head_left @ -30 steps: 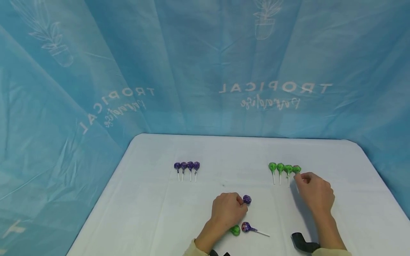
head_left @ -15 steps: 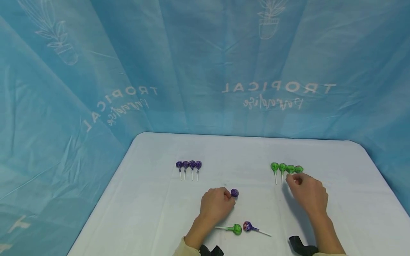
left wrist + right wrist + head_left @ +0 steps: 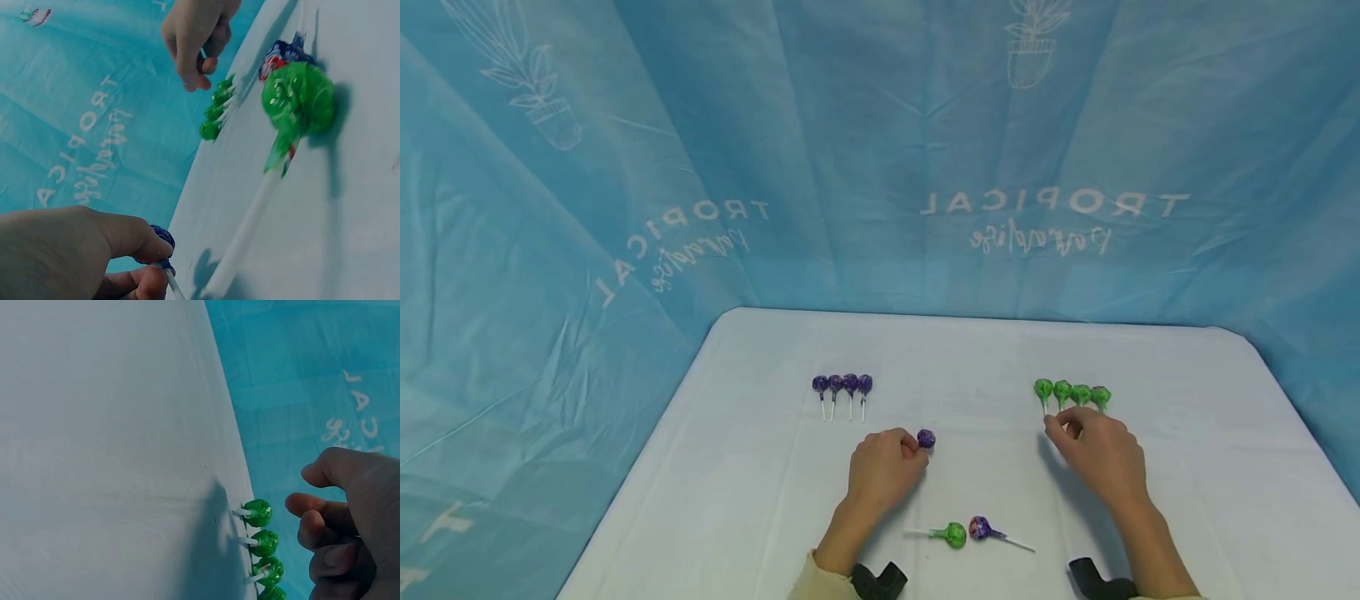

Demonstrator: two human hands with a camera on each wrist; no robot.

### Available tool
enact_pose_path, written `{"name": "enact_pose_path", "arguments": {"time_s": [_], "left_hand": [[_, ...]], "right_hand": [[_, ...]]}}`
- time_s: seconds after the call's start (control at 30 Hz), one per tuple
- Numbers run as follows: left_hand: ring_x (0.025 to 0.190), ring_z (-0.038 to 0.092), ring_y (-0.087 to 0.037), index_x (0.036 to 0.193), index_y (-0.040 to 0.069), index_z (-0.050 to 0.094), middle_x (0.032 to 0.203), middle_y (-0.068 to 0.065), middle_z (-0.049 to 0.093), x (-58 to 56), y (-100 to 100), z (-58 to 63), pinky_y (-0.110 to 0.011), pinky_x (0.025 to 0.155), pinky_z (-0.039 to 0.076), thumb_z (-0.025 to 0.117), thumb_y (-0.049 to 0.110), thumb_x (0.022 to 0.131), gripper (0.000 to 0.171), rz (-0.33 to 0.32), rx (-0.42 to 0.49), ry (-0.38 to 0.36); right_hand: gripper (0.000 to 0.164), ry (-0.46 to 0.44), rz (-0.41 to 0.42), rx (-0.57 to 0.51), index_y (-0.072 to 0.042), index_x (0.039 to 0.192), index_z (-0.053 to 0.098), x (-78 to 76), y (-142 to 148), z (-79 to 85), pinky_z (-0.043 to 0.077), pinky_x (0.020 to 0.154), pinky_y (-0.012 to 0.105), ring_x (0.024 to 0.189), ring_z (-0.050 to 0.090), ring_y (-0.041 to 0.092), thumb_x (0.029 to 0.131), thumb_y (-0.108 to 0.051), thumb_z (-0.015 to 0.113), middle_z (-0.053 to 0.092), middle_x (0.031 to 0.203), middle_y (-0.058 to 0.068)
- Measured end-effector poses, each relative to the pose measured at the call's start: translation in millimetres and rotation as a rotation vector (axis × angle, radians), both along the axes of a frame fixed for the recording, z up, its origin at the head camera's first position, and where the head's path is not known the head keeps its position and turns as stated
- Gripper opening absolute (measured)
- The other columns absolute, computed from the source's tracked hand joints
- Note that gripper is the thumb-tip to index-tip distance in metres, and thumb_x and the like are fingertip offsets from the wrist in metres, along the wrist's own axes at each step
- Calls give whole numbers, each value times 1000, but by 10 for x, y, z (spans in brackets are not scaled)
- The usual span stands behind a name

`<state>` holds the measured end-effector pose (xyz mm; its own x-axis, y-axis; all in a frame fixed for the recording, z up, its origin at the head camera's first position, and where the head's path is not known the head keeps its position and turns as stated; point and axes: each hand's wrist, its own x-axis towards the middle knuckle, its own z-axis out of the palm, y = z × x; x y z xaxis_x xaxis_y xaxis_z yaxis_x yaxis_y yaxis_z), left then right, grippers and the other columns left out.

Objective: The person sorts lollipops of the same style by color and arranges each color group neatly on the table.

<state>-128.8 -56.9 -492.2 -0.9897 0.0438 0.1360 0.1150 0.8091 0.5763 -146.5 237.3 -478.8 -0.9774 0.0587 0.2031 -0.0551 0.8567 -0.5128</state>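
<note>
A purple-wrapped lollipop (image 3: 927, 438) is pinched by its stick, just below the head, between the thumb and fingers of my left hand (image 3: 886, 471); the left wrist view shows the grip close up. My right hand (image 3: 1101, 454) hovers just in front of a row of several green lollipops (image 3: 1062, 390), and part of their sticks is hidden behind it. In the right wrist view its thumb and index finger stand apart, the other fingers loosely curled, nothing held. A green lollipop (image 3: 955, 535) and a purple lollipop (image 3: 979, 527) lie head to head nearer the front.
Several purple lollipops (image 3: 850, 383) form a row at the back left of the white table (image 3: 715, 500). A blue printed curtain (image 3: 865, 167) hangs behind and at the left. Black straps (image 3: 880, 581) show at the wrists.
My left hand has carried its purple lollipop left and away from me, uncovering the green lollipop's stick. The right hand has shifted left along the green row.
</note>
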Motion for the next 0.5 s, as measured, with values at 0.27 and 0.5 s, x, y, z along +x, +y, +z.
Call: {"name": "enact_pose_path", "arguments": {"time_s": [0.27, 0.5], "left_hand": [[53, 49, -6, 74, 19, 66, 60, 16, 52, -18, -184, 23, -30, 53, 42, 69, 27, 80, 11, 67, 5, -6], [54, 50, -7, 76, 16, 67, 61, 14, 54, -20, -367, 33, -31, 53, 43, 70, 26, 80, 11, 111, 31, -4]], "right_hand": [[27, -33, 55, 1, -5, 94, 71, 16, -98, -27, 33, 45, 32, 53, 42, 15, 89, -31, 65, 50, 61, -3], [28, -61, 83, 2, -7, 94, 72, 21, -118, -80, 33, 45, 31, 54, 42, 14, 89, -33, 65, 50, 62, -4]]}}
